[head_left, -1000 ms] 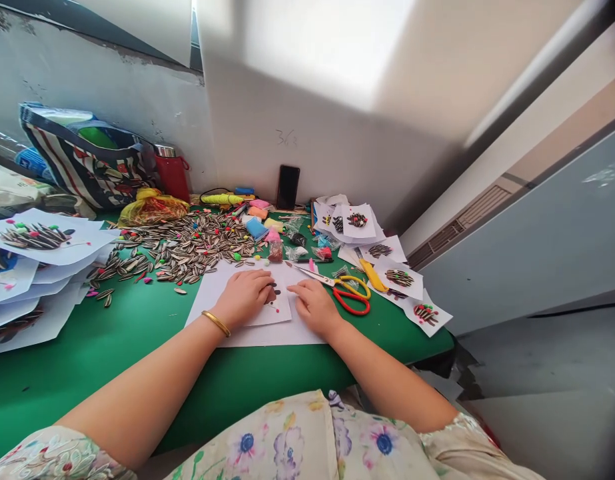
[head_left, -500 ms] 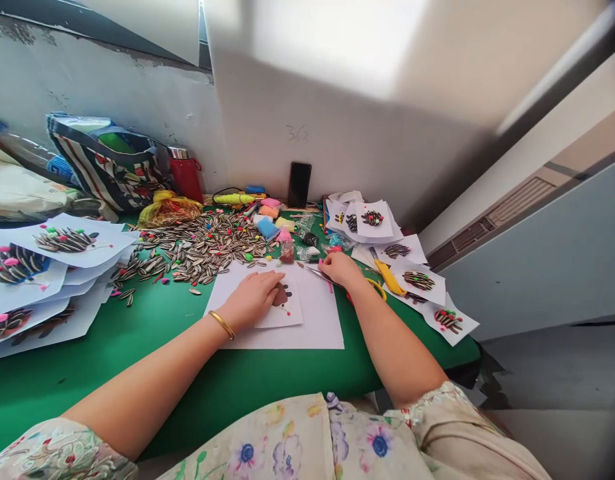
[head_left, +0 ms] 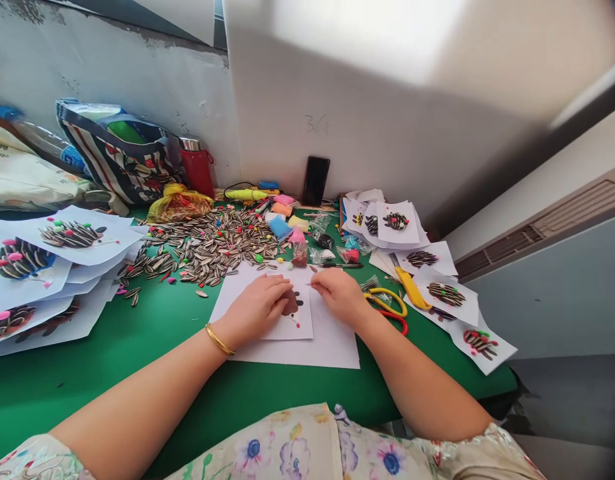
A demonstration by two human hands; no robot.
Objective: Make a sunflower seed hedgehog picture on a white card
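My left hand (head_left: 257, 305) lies on a small white card (head_left: 298, 323) with a brown shape and coloured dots on it, fingers curled against the brown shape. My right hand (head_left: 338, 291) rests at the card's upper right edge, fingers pinched together; whether something small is in them I cannot make out. The card lies on a larger white sheet (head_left: 332, 347) on the green table (head_left: 112, 360). A gold bangle (head_left: 218, 339) is on my left wrist.
A heap of striped sunflower seeds (head_left: 207, 243) lies behind the sheet. Red and yellow scissors (head_left: 390, 307) sit right of my right hand. Finished seed pictures (head_left: 47, 253) are stacked left and spread right (head_left: 444, 293). A striped bag (head_left: 120, 150), red flask (head_left: 197, 170) and black phone (head_left: 316, 180) stand by the wall.
My right hand went out toward the scissors and small bags, then came back to the card's edge. My left hand stayed on the card. The view has shifted rightward.
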